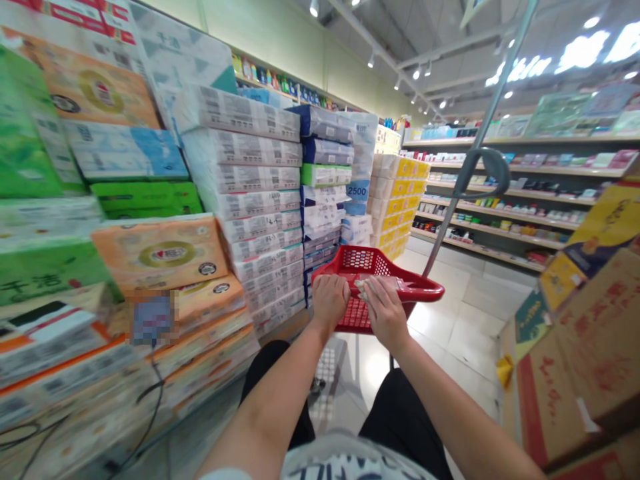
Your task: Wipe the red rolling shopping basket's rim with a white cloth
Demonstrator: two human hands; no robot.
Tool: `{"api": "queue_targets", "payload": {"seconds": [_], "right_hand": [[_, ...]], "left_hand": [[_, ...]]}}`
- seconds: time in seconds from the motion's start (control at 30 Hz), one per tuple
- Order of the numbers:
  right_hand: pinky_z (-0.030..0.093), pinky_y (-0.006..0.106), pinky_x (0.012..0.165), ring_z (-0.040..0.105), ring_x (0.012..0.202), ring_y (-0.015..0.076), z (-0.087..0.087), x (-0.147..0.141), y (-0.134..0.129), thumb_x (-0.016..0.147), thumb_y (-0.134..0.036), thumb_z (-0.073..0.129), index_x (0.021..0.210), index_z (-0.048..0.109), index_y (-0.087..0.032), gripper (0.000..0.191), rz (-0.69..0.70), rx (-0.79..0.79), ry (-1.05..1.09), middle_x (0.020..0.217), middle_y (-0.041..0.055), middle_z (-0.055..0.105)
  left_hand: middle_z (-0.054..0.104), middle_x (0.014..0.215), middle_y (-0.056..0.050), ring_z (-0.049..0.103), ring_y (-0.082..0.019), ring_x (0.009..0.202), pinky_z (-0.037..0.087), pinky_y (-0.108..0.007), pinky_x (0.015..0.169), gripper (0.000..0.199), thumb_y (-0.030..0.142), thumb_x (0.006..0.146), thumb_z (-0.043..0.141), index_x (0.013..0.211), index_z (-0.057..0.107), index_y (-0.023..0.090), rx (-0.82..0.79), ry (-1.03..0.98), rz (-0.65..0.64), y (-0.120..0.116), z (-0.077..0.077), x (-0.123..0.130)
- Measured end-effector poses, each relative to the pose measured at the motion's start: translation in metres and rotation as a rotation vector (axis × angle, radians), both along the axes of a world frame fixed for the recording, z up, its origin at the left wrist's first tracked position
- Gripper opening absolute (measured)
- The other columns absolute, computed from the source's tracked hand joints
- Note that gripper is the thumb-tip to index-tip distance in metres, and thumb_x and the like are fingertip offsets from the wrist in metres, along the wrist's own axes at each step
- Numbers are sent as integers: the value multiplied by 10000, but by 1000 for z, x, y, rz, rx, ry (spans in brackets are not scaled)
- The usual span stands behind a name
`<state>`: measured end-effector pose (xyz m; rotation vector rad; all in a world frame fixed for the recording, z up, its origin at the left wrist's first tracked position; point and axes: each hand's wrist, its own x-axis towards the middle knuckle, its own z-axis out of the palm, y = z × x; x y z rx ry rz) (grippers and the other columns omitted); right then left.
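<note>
Apparently for steering, the left hand (330, 301) and right hand (386, 312) grip the red shopping cart (429, 291) right of the tissue-pack stack (263, 179), the right also pinning a crumpled whitish wad (362, 289).

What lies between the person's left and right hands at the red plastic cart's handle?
Head view: a short stretch of red plastic handle, and a pale crumpled item touching the right hand.

The left grip (329, 301) partly hides the red handle (414, 291).
</note>
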<state>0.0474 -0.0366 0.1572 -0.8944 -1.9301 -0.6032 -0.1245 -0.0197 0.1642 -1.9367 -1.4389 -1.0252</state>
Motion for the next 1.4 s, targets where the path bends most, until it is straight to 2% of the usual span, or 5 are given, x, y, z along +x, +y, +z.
{"api": "queue_targets", "payload": {"seconds": [0.2,0.83,1.03,1.23,1.4], "right_hand": [[442,413,928,562,992,225,30,-13,6,901,-264,517,1201,601,-238,312,-61,-214,-62,1082,60,667],[328,440,1065,437,1258,259,-20,-19,10,893,-148,462,1353,474,-232,468,-42,84,-32,1269,69,579],[357,471,1010,509,1120,270,6,-19,14,893,-269,489,1277,554,-188,398,-113,-63,73,1099,99,650],[351,438,1052,451,1230,259,-15,-14,12,896,-205,474,1335,501,-194,440,-17,47,41,1249,93,589],[384,450,1011,526,1115,255,1,-9,21,907,-285,475,1275,558,-172,394,-54,-43,96,1127,109,642]], "left_hand": [[594,799,-53,512,-218,855,324,-396,866,205,241,924,410,805,575,209,-1,-13,12,1,2,0],[602,833,-63,506,-224,874,320,-401,862,196,276,926,422,829,579,211,-36,-8,-6,0,1,-2],[599,835,-59,507,-216,867,318,-399,860,214,273,934,405,824,577,211,-34,-13,-2,0,1,-1],[595,829,-57,505,-216,855,320,-397,846,218,274,934,403,807,570,212,-40,-8,0,-3,0,1],[594,828,-54,504,-218,867,313,-402,869,222,276,937,392,845,582,208,-36,-9,8,-2,1,1]]}}
